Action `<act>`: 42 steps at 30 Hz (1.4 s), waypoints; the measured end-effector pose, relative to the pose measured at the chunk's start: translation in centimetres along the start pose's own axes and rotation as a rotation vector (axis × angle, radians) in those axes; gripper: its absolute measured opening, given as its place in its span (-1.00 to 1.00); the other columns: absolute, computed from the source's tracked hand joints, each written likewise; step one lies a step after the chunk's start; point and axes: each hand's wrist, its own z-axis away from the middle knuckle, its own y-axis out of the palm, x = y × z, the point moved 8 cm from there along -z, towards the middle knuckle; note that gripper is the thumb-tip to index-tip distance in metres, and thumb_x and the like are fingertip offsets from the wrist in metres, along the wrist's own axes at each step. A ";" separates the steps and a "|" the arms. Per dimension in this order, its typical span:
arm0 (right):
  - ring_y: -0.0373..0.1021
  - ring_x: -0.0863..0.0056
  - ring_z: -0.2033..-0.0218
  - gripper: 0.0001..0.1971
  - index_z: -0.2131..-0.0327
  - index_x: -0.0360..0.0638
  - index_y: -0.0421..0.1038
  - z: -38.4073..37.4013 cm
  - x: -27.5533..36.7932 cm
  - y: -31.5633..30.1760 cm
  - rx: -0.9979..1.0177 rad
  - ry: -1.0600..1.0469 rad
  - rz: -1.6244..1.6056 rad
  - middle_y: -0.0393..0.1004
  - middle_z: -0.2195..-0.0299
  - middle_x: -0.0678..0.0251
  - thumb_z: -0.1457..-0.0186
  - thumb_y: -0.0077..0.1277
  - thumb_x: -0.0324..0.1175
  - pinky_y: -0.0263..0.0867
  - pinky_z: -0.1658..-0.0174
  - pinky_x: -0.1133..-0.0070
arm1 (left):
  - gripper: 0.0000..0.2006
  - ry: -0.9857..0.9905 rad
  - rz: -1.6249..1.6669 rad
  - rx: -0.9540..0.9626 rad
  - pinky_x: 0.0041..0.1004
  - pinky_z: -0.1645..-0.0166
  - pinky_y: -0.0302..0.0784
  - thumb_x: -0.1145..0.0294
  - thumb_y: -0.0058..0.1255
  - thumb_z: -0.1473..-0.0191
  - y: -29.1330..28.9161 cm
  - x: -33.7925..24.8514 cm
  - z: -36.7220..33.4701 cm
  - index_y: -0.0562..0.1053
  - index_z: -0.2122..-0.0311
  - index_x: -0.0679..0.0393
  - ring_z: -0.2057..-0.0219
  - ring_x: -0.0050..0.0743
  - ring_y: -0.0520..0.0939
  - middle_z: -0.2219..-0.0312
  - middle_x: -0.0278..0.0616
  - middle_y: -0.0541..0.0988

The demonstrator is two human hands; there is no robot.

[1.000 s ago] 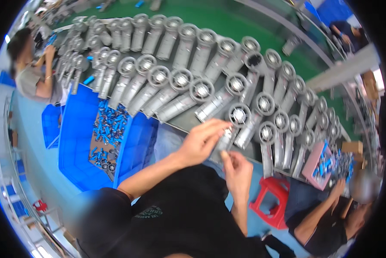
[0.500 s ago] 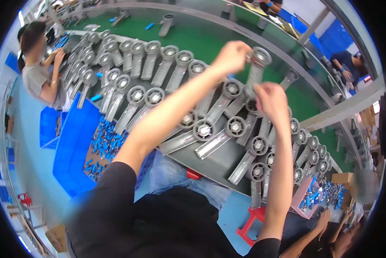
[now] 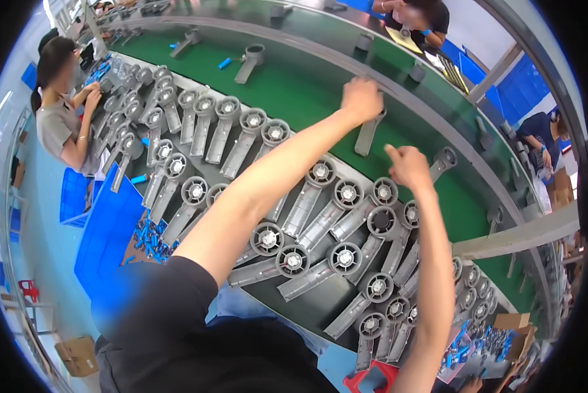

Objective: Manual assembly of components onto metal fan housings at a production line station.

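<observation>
My left hand (image 3: 362,99) is closed around the ring end of a grey handheld fan housing (image 3: 367,136) over the green conveyor belt (image 3: 294,87). The housing's handle points down toward me, and my fingers hide most of its round head. Lower and to the right, my right hand (image 3: 412,168) is half curled, with a gap between its fingertips and nothing visible in it. It hovers above the far edge of the worktable, close to a grey fan housing (image 3: 385,191) in the rows. Several similar housings, with round spoked heads and trough-shaped handles, cover the table beneath my arms.
A blue bin (image 3: 104,229) stands left, beside loose blue cylindrical parts (image 3: 151,241). More blue parts lie at the lower right by a cardboard box (image 3: 511,321). A white post (image 3: 516,232) crosses the right side. Co-workers sit left (image 3: 64,124) and across the belt (image 3: 431,23).
My left hand has carried the fan housing away from me, down toward the belt. My right hand has let go of its handle and drawn back. The head view has shifted.
</observation>
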 end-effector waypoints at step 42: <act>0.34 0.76 0.51 -0.81 0.14 -0.24 0.49 42.4 -18.8 -12.2 -0.806 0.077 -1.032 0.48 0.39 0.47 -0.23 0.08 -0.37 0.27 0.41 0.78 | -0.37 0.105 0.331 0.315 -0.37 0.03 0.53 0.55 0.26 0.10 -17.4 -12.2 38.6 0.34 -0.15 0.30 0.09 -0.08 0.61 0.03 0.09 0.53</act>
